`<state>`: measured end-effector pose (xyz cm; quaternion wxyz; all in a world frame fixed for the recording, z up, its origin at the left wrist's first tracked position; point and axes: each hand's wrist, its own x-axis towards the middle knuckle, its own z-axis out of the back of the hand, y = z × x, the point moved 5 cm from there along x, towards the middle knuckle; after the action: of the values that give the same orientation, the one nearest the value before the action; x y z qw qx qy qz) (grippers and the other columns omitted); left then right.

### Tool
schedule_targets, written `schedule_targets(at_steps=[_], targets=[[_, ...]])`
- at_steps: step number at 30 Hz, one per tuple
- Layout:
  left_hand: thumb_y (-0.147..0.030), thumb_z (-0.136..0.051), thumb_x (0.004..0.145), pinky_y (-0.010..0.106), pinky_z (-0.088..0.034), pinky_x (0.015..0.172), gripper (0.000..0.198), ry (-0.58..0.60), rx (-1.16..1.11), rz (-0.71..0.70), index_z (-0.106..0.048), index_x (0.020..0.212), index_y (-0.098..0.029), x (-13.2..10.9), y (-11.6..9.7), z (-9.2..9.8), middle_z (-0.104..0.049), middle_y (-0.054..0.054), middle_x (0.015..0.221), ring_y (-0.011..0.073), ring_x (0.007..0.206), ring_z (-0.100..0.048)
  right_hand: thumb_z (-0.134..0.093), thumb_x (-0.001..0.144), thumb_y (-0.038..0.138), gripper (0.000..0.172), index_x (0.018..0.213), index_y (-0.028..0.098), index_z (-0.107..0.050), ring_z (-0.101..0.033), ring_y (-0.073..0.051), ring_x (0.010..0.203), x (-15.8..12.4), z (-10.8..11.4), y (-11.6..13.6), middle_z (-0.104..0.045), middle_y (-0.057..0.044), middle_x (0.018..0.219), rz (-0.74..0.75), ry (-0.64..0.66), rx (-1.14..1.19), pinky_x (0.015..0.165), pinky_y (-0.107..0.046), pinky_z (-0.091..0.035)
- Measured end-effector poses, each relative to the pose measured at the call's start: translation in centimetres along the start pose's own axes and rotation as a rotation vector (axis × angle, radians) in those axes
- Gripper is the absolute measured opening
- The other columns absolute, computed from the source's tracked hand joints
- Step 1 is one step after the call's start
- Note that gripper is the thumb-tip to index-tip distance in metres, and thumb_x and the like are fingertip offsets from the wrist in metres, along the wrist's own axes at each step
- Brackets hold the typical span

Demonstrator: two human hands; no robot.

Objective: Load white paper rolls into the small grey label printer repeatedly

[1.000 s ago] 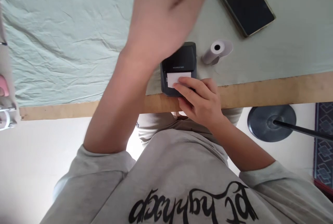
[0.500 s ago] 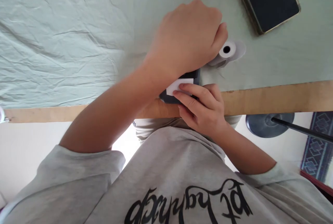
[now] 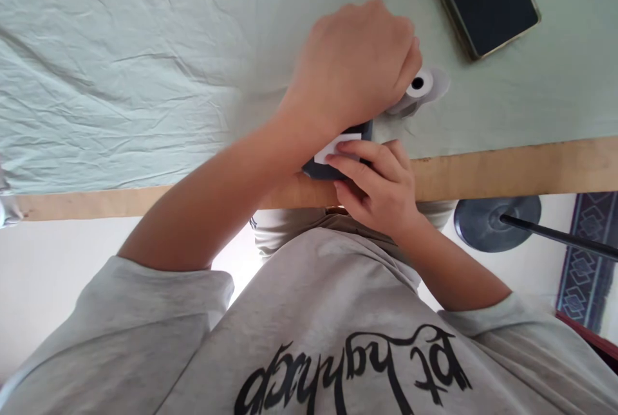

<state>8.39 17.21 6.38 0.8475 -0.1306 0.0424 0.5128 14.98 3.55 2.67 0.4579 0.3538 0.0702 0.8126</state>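
Note:
A small dark device (image 3: 328, 172) lies at the table's near edge, with a strip of white paper (image 3: 324, 155) on top. My right hand (image 3: 379, 177) has its fingertips on the paper and its thumb by the device's front side, so it grips the device. Above it, my left hand (image 3: 360, 61) is closed in a fist with its back towards me. That hand and its forearm cover the far part of the device, and whatever its fingers hold is hidden. Right beside the left fist stands a white paper roll (image 3: 425, 85), its loose end curling outward.
A dark smartphone (image 3: 485, 0) lies at the upper right. Pale green cloth (image 3: 120, 80), wrinkled on the left, covers the table up to a bare wooden edge (image 3: 521, 167). Below the edge on the right is a round black stand base (image 3: 497, 225) with a pole.
The whole view has shifted slightly, so phone, roll and table edge appear a little higher. Both hands keep nearly the same pose at the device.

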Motion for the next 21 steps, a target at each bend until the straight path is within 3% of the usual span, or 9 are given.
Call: schedule_targets(at_steps=[10,15,21], targets=[[-0.039,-0.025,0.114,0.060,-0.051,0.108,0.053,-0.017,-0.049,0.025,-0.069,0.137,-0.020,0.2,-0.1,-0.2,-0.065,0.011,0.143,0.0343,0.133,-0.061,-0.056,0.097,0.026,0.036,0.129,0.030,-0.071,-0.069,-0.027,0.118,-0.7,-0.7,-0.9,-0.072,-0.007,0.135,-0.053,0.149,-0.032,0.101,-0.049,-0.054],[-0.029,-0.027,0.111,0.062,-0.050,0.105,0.054,-0.048,-0.078,-0.029,-0.068,0.139,-0.007,0.0,-0.4,-0.1,-0.065,0.019,0.142,0.0425,0.132,-0.063,-0.053,0.102,0.032,0.031,0.131,0.031,-0.066,-0.069,-0.024,0.121,-0.6,-0.2,-1.1,-0.069,-0.003,0.136,0.024,0.065,0.051,0.100,-0.044,-0.055],[-0.033,-0.027,0.110,0.063,-0.049,0.105,0.056,0.002,-0.053,-0.006,-0.069,0.136,-0.006,0.3,-0.2,-0.2,-0.069,0.019,0.137,0.0442,0.131,-0.063,-0.050,0.105,0.030,0.031,0.133,0.030,-0.062,-0.069,-0.024,0.122,-0.9,-0.2,-1.3,-0.069,-0.004,0.137,0.053,0.085,0.060,0.099,-0.047,-0.058]])
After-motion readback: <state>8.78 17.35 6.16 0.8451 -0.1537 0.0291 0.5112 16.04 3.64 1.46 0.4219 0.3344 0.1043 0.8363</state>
